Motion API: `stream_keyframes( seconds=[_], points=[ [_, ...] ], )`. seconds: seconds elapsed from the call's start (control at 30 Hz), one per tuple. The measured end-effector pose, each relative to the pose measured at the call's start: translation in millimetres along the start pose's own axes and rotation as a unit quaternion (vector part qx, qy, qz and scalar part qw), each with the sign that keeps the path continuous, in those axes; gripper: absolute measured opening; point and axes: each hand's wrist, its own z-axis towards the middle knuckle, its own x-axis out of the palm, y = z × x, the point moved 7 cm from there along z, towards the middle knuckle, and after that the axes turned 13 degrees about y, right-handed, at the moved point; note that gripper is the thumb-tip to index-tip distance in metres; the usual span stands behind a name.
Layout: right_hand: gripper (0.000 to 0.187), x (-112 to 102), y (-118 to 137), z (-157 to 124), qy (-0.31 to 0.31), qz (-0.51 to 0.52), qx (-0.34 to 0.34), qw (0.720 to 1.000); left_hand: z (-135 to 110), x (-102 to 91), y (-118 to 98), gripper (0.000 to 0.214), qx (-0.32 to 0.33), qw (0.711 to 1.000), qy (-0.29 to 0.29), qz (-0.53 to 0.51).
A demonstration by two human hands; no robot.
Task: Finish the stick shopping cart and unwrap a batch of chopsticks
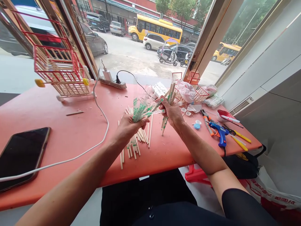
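Observation:
In my left hand [133,125] is a bunch of clear plastic wrappers [140,110] with green print, the fingers closed around them. My right hand [171,110] grips a bundle of wooden chopsticks [172,94], some with green-printed film on them. One piece stretches between the two hands; whether it is a stick or only film is hard to make out. Below, on the table, lies a loose pile of bare wooden sticks [141,135]. Several short pieces [133,147] with green-printed film lie at its front.
The pink table [94,163] carries a small stick-built shopping cart [63,72], a phone [23,153], a white cable [103,116] and a power strip [113,83]. To the right are a blue glue gun [219,131], pliers [207,122] and a red bowl [225,115].

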Motion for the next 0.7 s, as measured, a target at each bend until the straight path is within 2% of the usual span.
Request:
stream_keyframes(
  seconds=[0.1,0.23,0.3,0.37,0.57,0.7],
  points=[
    [0.055,10.7,-6.1,-3.7,0.02,0.003,0.001,1.0,1.4,1.8,-0.1,0.038,0.002,1.0,-0.009,-0.013],
    [0.059,34.0,-19.8,-11.4,0.098,-0.001,0.005,0.995,4.4,3.1,0.4,0.045,0.009,0.998,-0.005,-0.057],
    [0.06,38.3,-21.7,-12.6,0.126,0.0,0.005,0.992,6.0,2.6,0.5,0.045,0.007,0.996,0.01,-0.083],
    [0.06,31.4,-16.9,-9.7,0.118,0.008,-0.002,0.993,7.3,1.0,0.1,0.044,0.0,0.994,0.025,-0.104],
    [0.056,-16.3,18.4,7.3,0.011,0.036,-0.062,0.997,8.5,0.4,1.7,0.045,-0.053,0.991,0.077,-0.097],
    [0.051,-26.7,26.5,8.4,-0.022,-0.006,-0.065,0.998,8.4,3.1,5.5,0.053,-0.063,0.988,0.123,-0.065]
  ],
)
